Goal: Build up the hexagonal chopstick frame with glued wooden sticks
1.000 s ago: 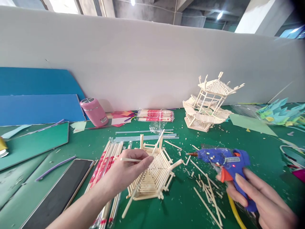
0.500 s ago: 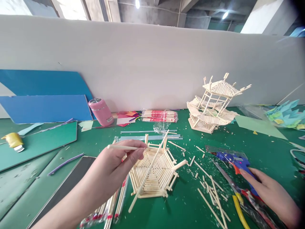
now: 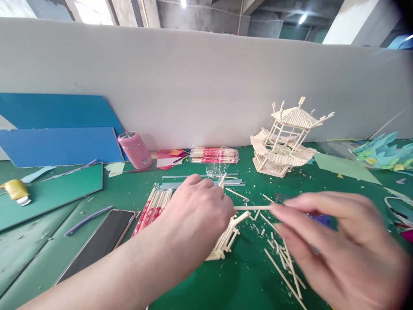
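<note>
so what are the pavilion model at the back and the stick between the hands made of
The pavilion model: pale, matte, unpainted sticks laid in rows, probably bamboo or light wood. The stick, reaching from the left hand to the blurred right hand: same pale, bare look, likely the same material.

The stick (image 3: 253, 208) I hold is pale bare wood, like the hexagon frame (image 3: 227, 239) and the pagoda (image 3: 285, 140). My counter (image 3: 251, 275) is dark green, flecked with pale chips. The wrappers (image 3: 214, 155) are red and white, the canister (image 3: 134, 149) pink, the boards (image 3: 58, 146) blue, the phone (image 3: 97, 243) black.
</note>
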A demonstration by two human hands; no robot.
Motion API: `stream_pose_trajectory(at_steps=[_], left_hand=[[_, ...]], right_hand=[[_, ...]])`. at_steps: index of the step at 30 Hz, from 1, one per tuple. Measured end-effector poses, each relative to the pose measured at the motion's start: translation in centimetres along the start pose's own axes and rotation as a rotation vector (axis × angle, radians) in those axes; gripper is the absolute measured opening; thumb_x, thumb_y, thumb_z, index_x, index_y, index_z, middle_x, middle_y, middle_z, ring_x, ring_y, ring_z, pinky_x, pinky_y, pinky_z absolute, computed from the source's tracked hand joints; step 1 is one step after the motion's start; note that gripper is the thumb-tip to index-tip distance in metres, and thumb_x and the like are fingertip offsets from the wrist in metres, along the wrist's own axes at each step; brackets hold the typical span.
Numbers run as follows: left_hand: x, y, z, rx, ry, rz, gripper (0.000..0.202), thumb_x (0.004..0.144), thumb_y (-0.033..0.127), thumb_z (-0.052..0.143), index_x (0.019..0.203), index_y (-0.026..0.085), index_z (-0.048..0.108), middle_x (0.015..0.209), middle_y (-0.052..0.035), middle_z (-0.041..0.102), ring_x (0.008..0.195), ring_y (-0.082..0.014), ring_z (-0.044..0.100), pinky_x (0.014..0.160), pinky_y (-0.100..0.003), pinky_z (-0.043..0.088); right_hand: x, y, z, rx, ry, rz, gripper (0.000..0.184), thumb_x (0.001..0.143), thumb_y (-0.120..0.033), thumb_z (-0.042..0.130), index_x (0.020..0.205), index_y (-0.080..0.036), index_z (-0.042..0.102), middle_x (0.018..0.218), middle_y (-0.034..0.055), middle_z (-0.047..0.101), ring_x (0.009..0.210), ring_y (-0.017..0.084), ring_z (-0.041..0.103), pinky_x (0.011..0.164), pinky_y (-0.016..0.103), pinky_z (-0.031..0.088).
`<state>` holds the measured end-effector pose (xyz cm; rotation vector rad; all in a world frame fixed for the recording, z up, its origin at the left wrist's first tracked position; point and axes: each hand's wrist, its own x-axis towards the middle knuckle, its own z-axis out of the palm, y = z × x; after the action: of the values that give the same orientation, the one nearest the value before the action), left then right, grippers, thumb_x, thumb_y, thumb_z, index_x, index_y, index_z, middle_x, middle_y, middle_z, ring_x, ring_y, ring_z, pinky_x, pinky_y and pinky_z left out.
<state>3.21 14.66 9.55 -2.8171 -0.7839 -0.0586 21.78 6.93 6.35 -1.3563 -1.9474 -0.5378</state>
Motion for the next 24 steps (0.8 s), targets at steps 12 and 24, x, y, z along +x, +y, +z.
stream_pose_trajectory(at_steps=[12, 24], left_hand=[[-0.7, -1.2, 1.2, -0.138, 0.232, -0.163, 0.017, 0.08, 0.021, 0.046, 0.071, 0.017, 0.059, 0.065, -0.0041, 0.055, 0.063, -0.0179, 0.049, 0.057, -0.031, 0.036], [-2.5, -1.3, 4.7, -0.779, 0.161, -0.544, 0.024, 0.083, 0.032, 0.041, 0.091, 0.017, 0.058, 0.081, -0.0039, 0.055, 0.062, -0.013, 0.051, 0.054, -0.026, 0.042]], right_hand=[[2.4, 0.4, 3.2, 0.223, -0.384, -0.022, 0.02, 0.085, -0.02, 0.045, 0.092, -0.022, 0.064, 0.075, 0.004, 0.059, 0.072, 0.018, 0.048, 0.061, 0.03, 0.037], [1.5, 1.4, 3.9, 0.452, -0.553, 0.286, 0.017, 0.085, -0.021, 0.045, 0.083, -0.023, 0.062, 0.08, 0.0001, 0.057, 0.065, 0.011, 0.052, 0.057, 0.024, 0.04]])
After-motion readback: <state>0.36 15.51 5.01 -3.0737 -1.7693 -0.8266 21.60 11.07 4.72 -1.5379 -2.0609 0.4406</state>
